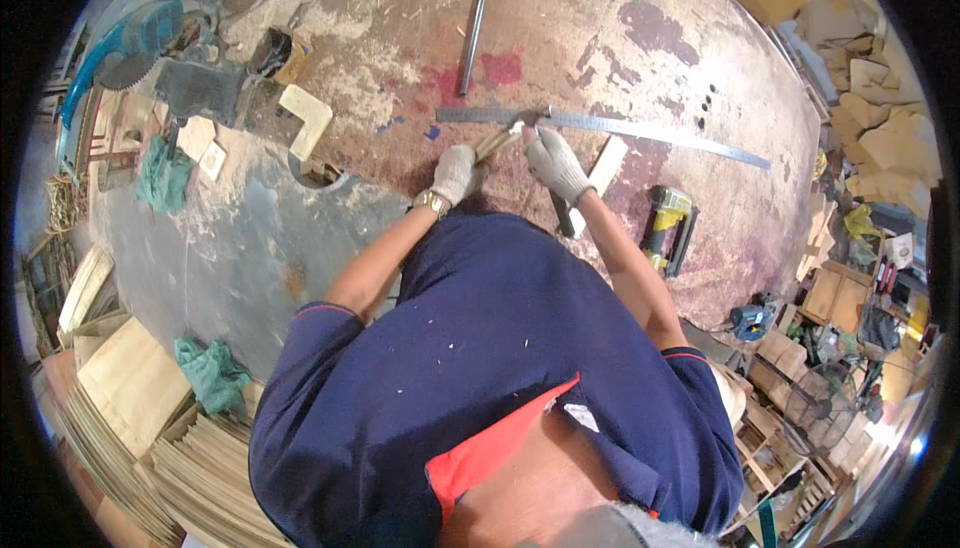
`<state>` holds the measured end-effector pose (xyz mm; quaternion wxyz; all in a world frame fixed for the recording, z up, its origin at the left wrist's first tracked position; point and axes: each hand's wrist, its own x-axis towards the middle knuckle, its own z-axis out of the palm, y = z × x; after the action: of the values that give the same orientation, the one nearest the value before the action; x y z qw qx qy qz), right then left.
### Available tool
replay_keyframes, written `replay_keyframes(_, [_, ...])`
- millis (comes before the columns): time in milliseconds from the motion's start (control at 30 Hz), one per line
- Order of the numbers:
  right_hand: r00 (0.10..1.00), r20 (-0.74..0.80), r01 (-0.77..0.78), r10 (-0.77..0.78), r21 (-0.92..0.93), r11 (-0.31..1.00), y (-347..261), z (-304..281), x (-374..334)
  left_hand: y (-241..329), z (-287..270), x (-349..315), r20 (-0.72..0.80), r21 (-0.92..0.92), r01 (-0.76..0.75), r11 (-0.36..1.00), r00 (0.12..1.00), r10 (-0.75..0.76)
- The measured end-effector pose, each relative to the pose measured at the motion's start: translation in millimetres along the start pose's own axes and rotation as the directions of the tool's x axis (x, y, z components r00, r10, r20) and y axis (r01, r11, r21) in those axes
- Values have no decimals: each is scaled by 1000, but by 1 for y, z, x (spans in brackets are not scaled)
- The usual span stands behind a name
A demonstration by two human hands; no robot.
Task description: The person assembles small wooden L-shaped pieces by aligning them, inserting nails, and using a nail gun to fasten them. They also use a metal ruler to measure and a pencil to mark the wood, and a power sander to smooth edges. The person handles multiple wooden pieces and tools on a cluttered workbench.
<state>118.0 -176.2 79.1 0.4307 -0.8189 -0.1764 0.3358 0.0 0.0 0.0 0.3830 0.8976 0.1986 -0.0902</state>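
Observation:
My left hand (pixel 456 174), in a pale knitted glove, is closed around a narrow wooden strip (pixel 497 144) that slants up toward the right. The strip's far end is pale. My right hand (pixel 558 164), gloved too, is closed around what looks like a hammer; its dark handle (pixel 562 216) sticks out below the fist, and its small head lies close to the strip's end. Just beyond both hands, a long steel ruler (pixel 660 132) lies across the worktable (pixel 400 58). A flat pale wooden piece (pixel 608 163) lies beside my right hand, partly hidden by it.
A T-shaped metal tool (pixel 472 38) lies farther off. At right rests a yellow-green nail gun (pixel 667 223). On the left are an L-shaped wooden piece (pixel 308 120), a round saw blade (pixel 127 71) and green cloth (pixel 165 174). Stacked panels (pixel 215 483) stand at lower left.

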Motion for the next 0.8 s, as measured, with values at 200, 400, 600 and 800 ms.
replay_keyframes(200, [870,-284,346,-402,-230,910,27,29,-27,-2,-13,3,-238,40,-473,880,851,468])
replay_keyframes(400, [932,-188,285,-311,-152,946,27,11,-8,-6,2,18,-189,-204,-373,905,922,338])
replay_keyframes(600, [865,-331,269,-378,-329,905,24,49,-22,-10,-2,-16,-153,351,-300,887,916,370])
replay_keyframes(800, [989,-98,102,-110,-80,992,2,36,26,-28,-7,1,-70,-192,-117,974,992,105])
